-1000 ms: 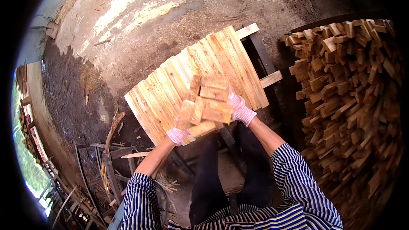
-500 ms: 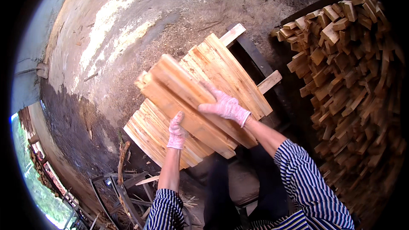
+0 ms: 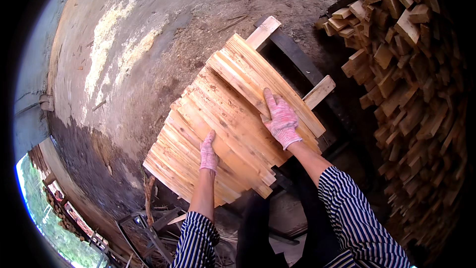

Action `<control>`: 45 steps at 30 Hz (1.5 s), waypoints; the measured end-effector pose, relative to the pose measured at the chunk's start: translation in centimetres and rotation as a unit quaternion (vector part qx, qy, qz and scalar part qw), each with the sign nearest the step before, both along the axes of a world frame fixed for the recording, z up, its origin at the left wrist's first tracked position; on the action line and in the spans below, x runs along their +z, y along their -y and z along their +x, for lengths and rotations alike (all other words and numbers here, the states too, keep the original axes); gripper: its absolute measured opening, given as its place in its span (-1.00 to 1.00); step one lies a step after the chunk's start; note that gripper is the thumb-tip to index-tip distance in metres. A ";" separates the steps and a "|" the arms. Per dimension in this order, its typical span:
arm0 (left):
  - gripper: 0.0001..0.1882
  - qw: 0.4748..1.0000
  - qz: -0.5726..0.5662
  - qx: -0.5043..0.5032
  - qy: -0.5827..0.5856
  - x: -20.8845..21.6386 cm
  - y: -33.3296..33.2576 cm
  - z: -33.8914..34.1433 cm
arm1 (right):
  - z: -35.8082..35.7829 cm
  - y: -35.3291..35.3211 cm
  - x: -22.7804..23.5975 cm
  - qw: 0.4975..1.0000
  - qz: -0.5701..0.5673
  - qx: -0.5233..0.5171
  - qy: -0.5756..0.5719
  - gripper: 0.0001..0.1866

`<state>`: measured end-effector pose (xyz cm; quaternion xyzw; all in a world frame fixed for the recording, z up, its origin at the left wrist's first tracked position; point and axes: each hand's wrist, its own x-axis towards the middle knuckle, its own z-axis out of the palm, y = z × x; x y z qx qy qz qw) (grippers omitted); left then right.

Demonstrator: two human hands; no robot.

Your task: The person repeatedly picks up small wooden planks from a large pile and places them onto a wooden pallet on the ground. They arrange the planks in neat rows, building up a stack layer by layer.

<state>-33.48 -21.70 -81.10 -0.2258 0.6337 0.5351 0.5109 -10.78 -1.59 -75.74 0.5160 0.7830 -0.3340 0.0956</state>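
Note:
Pale wooden boards (image 3: 218, 104) lie side by side in a slanting layer before me. My left hand (image 3: 208, 155), in a pink-and-white knit glove, grips the left side of the upper boards, its thumb pointing away from me along the wood. Its other fingers are mostly hidden. My right hand (image 3: 281, 119), gloved alike, is closed at the near end of a narrow raised board (image 3: 238, 77) on the right. Its fingers stretch over the wood and the thumb lies on the near side. A gap shows the lower layer between the raised boards.
Two wooden crosspieces (image 3: 320, 92) and a dark metal frame (image 3: 297, 57) jut out under the boards' right side. A tall stack of cut lumber (image 3: 406, 84) stands at right. Sawdust (image 3: 106, 44) covers the floor. Metal framing (image 3: 148, 228) with sticks stands at lower left.
The boards held between my hands came down onto the layer and spread out. My right hand moved right and away from my left, taking a narrow board with it.

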 end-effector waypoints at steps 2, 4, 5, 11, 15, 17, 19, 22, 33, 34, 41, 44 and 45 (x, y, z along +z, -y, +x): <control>-0.43 0.999 -0.023 0.004 -0.023 -0.1 0.4 -0.2 | -1.0 -1.1 0.9 0.998 -0.050 -0.009 0.028 0.00; -0.43 0.999 -0.038 0.010 -0.032 -0.1 0.4 0.0 | -1.4 -2.8 2.0 0.991 -0.107 -0.018 0.074 0.01; -0.43 0.998 -0.049 0.009 -0.035 -0.2 0.0 0.5 | -0.9 -4.1 2.2 0.987 -0.120 -0.046 0.097 -0.05; -0.43 0.998 -0.040 0.011 -0.038 -0.8 2.1 -1.2 | 3.4 -14.8 -1.3 0.995 -0.070 -0.064 -0.018 -0.15; -0.46 0.999 -0.034 -0.024 -0.011 -0.8 -0.5 -0.1 | 5.9 -16.8 -7.2 0.991 -0.114 -0.072 -0.018 -0.13; -0.48 0.998 -0.047 -0.036 -0.006 -0.7 -1.4 0.5 | 6.1 -14.4 -8.8 0.991 -0.101 -0.088 -0.026 -0.09; -0.49 0.998 -0.065 -0.017 -0.020 0.4 0.0 0.0 | 3.5 -13.4 -6.4 0.993 -0.097 -0.068 0.022 -0.04; -0.50 0.997 -0.075 -0.009 -0.031 0.8 0.3 -0.4 | 0.4 -8.0 -3.4 0.995 0.090 -0.030 0.036 0.10; -0.44 0.997 -0.073 -0.026 -0.003 0.0 0.9 -0.5 | 2.0 -6.1 0.4 0.999 0.021 0.027 -0.006 -0.17; -0.43 0.996 -0.082 -0.028 -0.003 0.3 1.1 -0.1 | 3.5 -8.2 -0.1 0.998 0.059 0.013 -0.032 -0.16; -0.37 0.994 -0.092 -0.065 -0.007 2.3 -2.3 1.3 | 10.2 -15.4 -7.8 0.994 0.059 -0.057 -0.067 -0.26; -0.37 0.994 -0.081 -0.068 0.015 2.8 -2.3 0.6 | 9.3 -14.4 -9.1 0.997 0.049 -0.048 -0.039 -0.33; -0.37 0.995 -0.077 -0.064 0.014 2.8 -1.9 0.3 | 8.8 -14.4 -8.9 0.996 0.065 -0.036 -0.038 -0.35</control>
